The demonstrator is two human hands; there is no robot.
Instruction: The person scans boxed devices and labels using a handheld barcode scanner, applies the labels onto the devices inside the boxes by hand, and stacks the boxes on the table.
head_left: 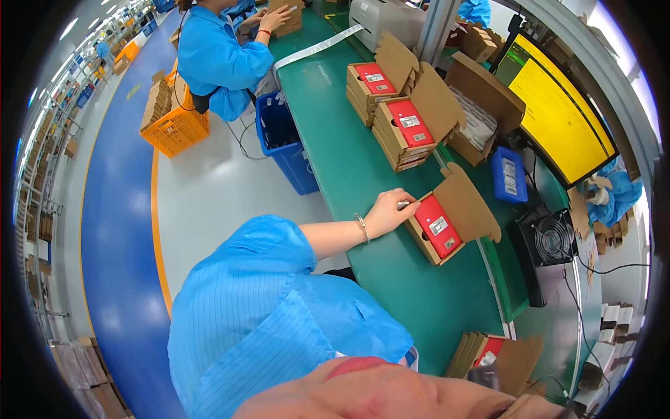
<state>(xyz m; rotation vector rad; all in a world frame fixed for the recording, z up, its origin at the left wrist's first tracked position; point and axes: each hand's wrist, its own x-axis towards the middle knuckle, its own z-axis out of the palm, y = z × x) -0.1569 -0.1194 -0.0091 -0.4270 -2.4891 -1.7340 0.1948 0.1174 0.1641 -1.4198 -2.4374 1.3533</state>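
Note:
My left hand, with a bracelet on its wrist, reaches over the green bench to an open cardboard box. Its fingers are curled, and a small silver object shows between them; its kind is unclear. The fingertips are at the near left corner of the box and seem to touch it. Inside that box lies a red box with white labels. The brown lid stands folded back. My right hand is out of sight.
Stacked cardboard boxes with red contents stand farther along the green bench. A blue tray, a monitor and a fan are at the right. A blue bin and a co-worker are beyond.

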